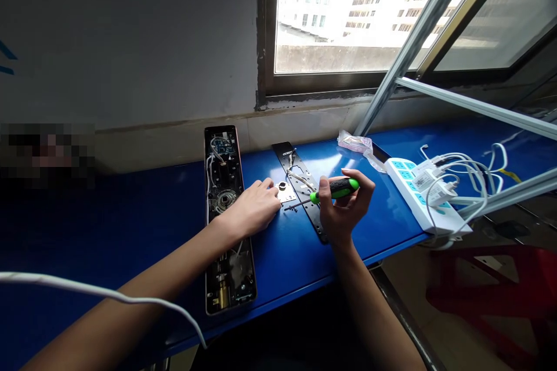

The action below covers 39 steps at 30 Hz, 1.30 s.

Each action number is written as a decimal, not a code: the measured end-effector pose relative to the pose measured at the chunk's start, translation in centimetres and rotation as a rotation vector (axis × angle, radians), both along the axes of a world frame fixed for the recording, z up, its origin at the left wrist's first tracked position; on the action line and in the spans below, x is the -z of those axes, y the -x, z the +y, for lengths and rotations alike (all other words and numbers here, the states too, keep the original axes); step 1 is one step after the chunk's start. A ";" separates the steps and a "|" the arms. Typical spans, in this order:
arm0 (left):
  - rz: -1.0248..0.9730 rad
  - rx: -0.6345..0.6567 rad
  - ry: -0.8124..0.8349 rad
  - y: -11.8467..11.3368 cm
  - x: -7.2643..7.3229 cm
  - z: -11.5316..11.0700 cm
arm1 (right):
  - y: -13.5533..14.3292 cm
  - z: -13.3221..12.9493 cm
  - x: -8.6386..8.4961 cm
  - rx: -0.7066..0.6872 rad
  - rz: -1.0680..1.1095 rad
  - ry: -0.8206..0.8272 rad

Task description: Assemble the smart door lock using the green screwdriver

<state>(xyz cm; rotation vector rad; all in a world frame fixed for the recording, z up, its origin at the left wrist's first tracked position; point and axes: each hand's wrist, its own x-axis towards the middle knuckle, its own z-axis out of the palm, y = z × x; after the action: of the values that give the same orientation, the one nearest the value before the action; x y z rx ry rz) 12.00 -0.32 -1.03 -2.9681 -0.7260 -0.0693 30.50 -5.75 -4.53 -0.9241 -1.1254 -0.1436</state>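
Note:
My right hand (346, 203) is wrapped round the green and black handle of a screwdriver (335, 189). Its thin shaft points left and down toward several small dark screws (294, 210) on the blue table. My left hand (256, 206) has its fingers curled together at the left edge of a small silver metal plate (286, 193) with a round black part; whatever they hold is hidden. Behind the screwdriver lies a long black perforated panel (311, 208) with a white cable. Under my left forearm is an opened long black housing (251, 266) with circuit boards, wires and a brass-coloured cylinder.
A white power strip (420, 208) with chargers and tangled white cables sits on the right. A plastic bag (354, 142) lies near the window wall. A metal frame (411, 46) rises at the right. A white cable (108, 294) crosses above my left forearm.

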 end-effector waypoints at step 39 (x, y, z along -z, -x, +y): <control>-0.982 -0.214 0.129 11.5 0.6 -3.5 | 6.9 4.4 -7.6 -0.276 -0.077 -0.029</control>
<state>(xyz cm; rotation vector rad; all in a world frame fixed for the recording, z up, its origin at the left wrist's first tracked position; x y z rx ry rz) 0.48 -3.77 -1.66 -2.8039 -1.1290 -1.5701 23.58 -1.34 3.09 -0.7343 -1.3076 0.0303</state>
